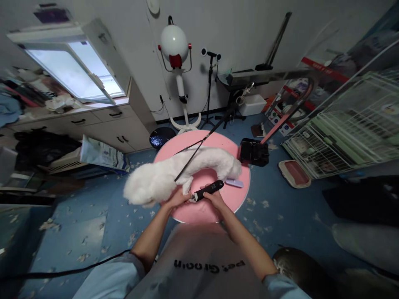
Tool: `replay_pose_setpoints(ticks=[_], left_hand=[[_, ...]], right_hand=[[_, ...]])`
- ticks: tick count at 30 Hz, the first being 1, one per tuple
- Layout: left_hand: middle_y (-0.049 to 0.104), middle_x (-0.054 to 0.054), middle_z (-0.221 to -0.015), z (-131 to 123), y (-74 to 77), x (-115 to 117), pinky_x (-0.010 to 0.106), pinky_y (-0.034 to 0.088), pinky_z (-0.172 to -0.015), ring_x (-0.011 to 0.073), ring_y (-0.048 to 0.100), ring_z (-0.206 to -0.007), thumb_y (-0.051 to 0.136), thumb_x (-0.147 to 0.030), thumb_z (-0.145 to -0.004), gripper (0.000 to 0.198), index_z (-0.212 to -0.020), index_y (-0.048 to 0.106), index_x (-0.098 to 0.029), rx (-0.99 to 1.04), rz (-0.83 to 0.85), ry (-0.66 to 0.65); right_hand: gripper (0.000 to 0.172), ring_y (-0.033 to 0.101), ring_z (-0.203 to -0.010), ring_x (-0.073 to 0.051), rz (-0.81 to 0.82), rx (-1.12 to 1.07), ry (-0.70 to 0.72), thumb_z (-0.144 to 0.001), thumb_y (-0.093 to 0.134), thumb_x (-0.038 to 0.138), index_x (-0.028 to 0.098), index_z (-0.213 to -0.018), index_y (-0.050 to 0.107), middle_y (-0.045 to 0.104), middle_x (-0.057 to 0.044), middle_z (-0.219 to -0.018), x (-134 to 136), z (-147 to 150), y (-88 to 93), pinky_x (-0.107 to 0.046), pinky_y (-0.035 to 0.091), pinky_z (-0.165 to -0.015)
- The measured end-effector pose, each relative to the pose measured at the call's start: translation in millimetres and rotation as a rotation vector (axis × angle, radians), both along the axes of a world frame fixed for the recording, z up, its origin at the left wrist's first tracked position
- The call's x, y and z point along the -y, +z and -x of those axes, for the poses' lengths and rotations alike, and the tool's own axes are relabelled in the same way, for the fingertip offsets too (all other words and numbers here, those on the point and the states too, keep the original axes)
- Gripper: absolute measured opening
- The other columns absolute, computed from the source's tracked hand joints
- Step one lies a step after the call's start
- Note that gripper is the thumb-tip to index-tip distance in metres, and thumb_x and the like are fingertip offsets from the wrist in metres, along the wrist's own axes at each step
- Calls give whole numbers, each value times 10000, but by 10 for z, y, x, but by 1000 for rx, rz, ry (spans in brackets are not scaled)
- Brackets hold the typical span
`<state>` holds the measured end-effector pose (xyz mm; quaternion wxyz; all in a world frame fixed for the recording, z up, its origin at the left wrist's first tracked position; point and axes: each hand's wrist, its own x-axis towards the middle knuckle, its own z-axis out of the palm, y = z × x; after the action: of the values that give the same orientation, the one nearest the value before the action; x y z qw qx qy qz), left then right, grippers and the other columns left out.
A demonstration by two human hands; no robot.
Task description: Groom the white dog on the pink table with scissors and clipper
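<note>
A white, fluffy dog [202, 160] stands bent across a round pink table [230, 143], head to the left. My left hand [178, 199] is closed around the dog's front paw at the near side. In my right hand [215, 199] is a black hair clipper [208, 189], its blade end pointing left at that paw. The blade tip and the paw lie close together; whether they touch I cannot tell. A black leash [195, 154] runs from the dog's neck up to a metal clasp. Beside the dog's hindquarters lies a pale purple brush [235, 183].
A grooming arm [277, 124] rises from a black clamp [254, 152] at the table's right. Behind stand a white dryer [174, 43] and a black stand [210, 79]. Wire cages [324, 141] and a litter tray [294, 173] are right. Fur tufts litter the blue floor.
</note>
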<state>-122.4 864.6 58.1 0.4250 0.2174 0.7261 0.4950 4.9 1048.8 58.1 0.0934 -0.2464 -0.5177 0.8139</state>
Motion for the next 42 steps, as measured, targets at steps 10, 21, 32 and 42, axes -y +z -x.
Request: replay_pose_setpoints(ticks=[10, 21, 32, 42], left_hand=[[521, -11, -611, 70, 152, 39, 248, 310, -536, 109, 433, -561, 691, -432, -680, 280, -758, 567, -194, 60, -62, -8], [555, 20, -682, 117, 127, 39, 267, 362, -592, 149, 468, -641, 679, -350, -752, 206, -809, 589, -174, 32, -169, -24], [635, 62, -798, 126, 88, 36, 253, 372, -580, 147, 480, -653, 741, -429, -750, 338, -931, 684, -149, 37, -186, 48], [571, 9, -766, 160, 11, 43, 253, 391, -667, 139, 472, -704, 722, -469, -746, 340, -869, 607, -173, -6, -206, 53]], right_hand=[[422, 729, -987, -277, -137, -35, 131, -605, 839, 294, 241, -968, 632, 791, -57, -1036, -24, 132, 304, -456, 560, -956], [337, 703, -955, -261, -314, -40, 147, -629, 801, 264, 223, -942, 683, 771, -42, -983, 12, 228, 434, -439, 554, -936], [422, 687, -1021, -308, -263, 47, -211, -682, 816, 446, 208, -1005, 684, 754, -95, -1054, 313, 52, 455, -437, 563, -915], [286, 690, -915, -262, -396, 31, -149, -677, 783, 375, 227, -889, 661, 731, -55, -907, 384, 161, 507, -411, 555, -905]])
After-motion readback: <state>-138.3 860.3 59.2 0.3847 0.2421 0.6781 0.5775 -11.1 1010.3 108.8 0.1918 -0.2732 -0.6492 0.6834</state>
